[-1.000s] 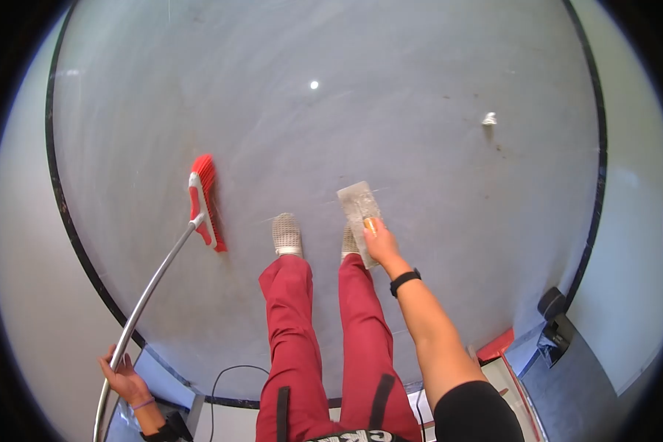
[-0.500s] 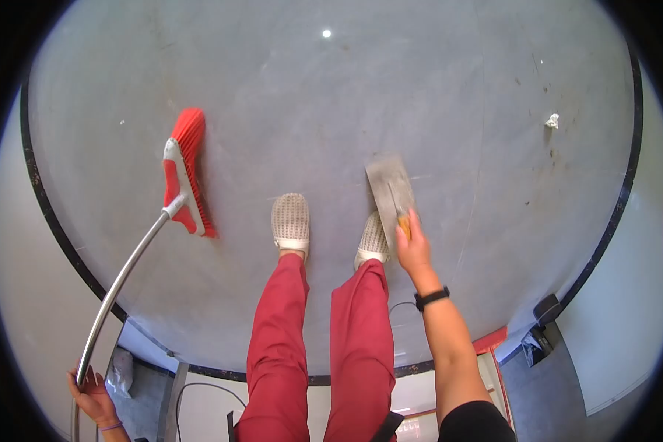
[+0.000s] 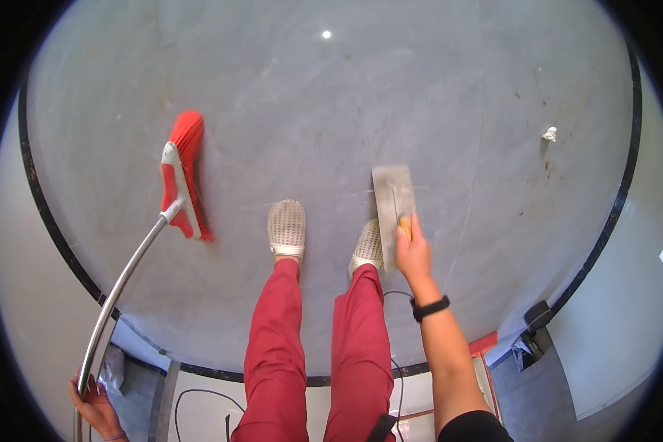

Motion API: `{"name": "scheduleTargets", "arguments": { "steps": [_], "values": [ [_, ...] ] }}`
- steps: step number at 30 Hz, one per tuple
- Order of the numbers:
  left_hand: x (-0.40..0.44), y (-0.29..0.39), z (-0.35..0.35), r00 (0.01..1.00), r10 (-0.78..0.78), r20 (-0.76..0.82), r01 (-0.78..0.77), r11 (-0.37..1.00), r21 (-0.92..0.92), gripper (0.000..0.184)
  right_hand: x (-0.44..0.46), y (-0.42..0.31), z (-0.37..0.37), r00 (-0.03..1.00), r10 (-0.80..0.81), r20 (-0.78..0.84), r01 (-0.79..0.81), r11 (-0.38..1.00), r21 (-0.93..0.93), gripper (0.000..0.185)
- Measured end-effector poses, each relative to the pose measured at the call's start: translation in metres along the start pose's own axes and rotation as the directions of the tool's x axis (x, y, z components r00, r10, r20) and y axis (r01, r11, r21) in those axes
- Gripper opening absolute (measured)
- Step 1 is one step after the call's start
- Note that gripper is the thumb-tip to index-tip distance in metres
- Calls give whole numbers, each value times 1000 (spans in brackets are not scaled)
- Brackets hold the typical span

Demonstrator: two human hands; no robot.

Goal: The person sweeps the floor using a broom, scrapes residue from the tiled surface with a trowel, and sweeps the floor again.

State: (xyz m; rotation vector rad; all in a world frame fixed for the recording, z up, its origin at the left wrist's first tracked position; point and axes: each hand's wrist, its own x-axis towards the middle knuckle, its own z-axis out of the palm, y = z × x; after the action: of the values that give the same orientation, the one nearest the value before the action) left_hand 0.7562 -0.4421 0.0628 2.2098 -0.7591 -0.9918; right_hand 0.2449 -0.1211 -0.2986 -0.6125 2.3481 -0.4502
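My left hand (image 3: 96,409), low at the left edge, is closed round the metal pole of a broom (image 3: 186,184). The broom's red bristles and red-and-grey head rest on the floor left of my feet. In my right hand (image 3: 415,254) is a flat rectangular plastering trowel (image 3: 395,188), gripped by its yellowish handle. The trowel's blade points forward, just right of my right shoe (image 3: 367,244), and overlaps the shoe's edge in view. I cannot tell whether it touches the floor. A black band is on my right wrist.
The grey floor (image 3: 331,132) has scuffs and dark specks. Crumpled white litter (image 3: 549,134) lies at the right. A black strip (image 3: 600,258) runs along the floor's edge by pale walls. A dark cable (image 3: 199,390) loops near my legs; a plastic bag (image 3: 112,368) lies lower left.
My right hand and the trowel have shifted slightly down, and the blade has turned more upright in view. The broom has barely moved; my left hand still holds its pole.
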Motion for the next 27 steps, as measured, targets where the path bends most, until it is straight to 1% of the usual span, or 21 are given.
{"name": "scheduleTargets", "arguments": {
  "steps": [1, 2, 4, 5, 6, 7, 8, 10, 11, 13, 14, 15, 16, 17, 18, 19, 20, 22, 23, 25, 27],
  "values": [
    [-2, -2, 0, 1000, -6, -4, 6, 1000, 8, 22, 9, -6, 0, 999, 45, 28, -45, 999, 6, 48],
    [-4, -2, 1, 1000, -8, -12, 8, 1000, 8, 22, 6, -6, -2, 998, 57, 37, -57, 998, 0, 48],
    [-1, -6, 3, 1000, -7, -16, 7, 1000, -12, 22, 13, -7, -5, 997, 70, 42, -72, 996, 44, 49],
    [-2, -7, 0, 1000, -7, 26, 7, 1000, -14, 22, 4, 3, -4, 997, 64, 41, -66, 997, 43, 49],
    [-3, -8, -3, 998, -4, 65, 5, 1000, -19, 22, -14, 24, -1, 1000, 12, 16, -12, 1000, 28, 49],
    [-5, -7, -4, 998, -3, 56, 4, 1000, -24, 22, -22, 20, -1, 999, -40, -5, 40, 999, 11, 48],
    [-10, -8, 0, 1000, 1, 24, 0, 1000, -24, 23, -21, 24, 1, 999, -43, 1, 43, 999, 8, 48],
    [-12, -12, 7, 1000, -3, -6, 3, 1000, -20, 23, -6, -4, -4, 989, 94, 116, -91, 995, -30, 48],
    [-12, -13, 8, 1000, -9, -30, 9, 1000, -26, 23, 8, -20, -4, 988, 97, 121, -94, 995, -34, 48],
    [-14, -12, 2, 998, -17, -56, 16, 1000, -24, 22, 26, -43, -2, 960, 181, 212, -172, 983, -61, 49],
    [-10, -8, 7, 1000, -18, -19, 18, 1000, -26, 22, 28, -38, 1, 962, 178, 209, -170, 984, -57, 49],
    [-10, -10, 3, 1000, -21, 13, 21, 999, -32, 22, 15, -23, 5, 988, 81, 131, -77, 996, -39, 48],
    [-12, -11, 3, 1000, -21, 9, 21, 999, -39, 22, 3, -11, 8, 999, -15, 52, 17, 999, -30, 48],
    [-15, -12, 3, 1000, 0, 19, 1, 999, -34, 23, -4, 2, 11, 998, -25, 54, 27, 999, -32, 48],
    [-17, -13, 2, 999, 17, 30, -16, 999, -29, 23, -11, 12, 12, 997, -71, 18, 72, 997, -37, 47],
    [-17, -13, 1, 1000, 11, 27, -10, 999, -32, 23, -12, 7, 8, 993, -112, -18, 111, 993, -46, 47],
    [-16, -12, -1, 999, 27, 30, -26, 999, -22, 23, -3, 4, 9, 993, -115, -16, 114, 992, -51, 47],
    [-15, -15, 4, 999, 33, 34, -33, 999, 0, 23, 43, -40, 4, 988, 54, 148, -43, 996, -74, 47],
    [-14, -17, 1, 998, 52, 27, -52, 999, 8, 26, 55, -50, 7, 987, 54, 154, -43, 996, -77, 47],
    [-17, -16, 1, 997, 76, 18, -76, 997, 14, 29, 73, -66, 11, 996, 1, 92, 5, 997, -73, 47],
    [-22, -19, 3, 997, 57, 43, -58, 998, 6, 26, 54, -47, 5, 996, -25, 85, 32, 997, -71, 47]
  ]
}}
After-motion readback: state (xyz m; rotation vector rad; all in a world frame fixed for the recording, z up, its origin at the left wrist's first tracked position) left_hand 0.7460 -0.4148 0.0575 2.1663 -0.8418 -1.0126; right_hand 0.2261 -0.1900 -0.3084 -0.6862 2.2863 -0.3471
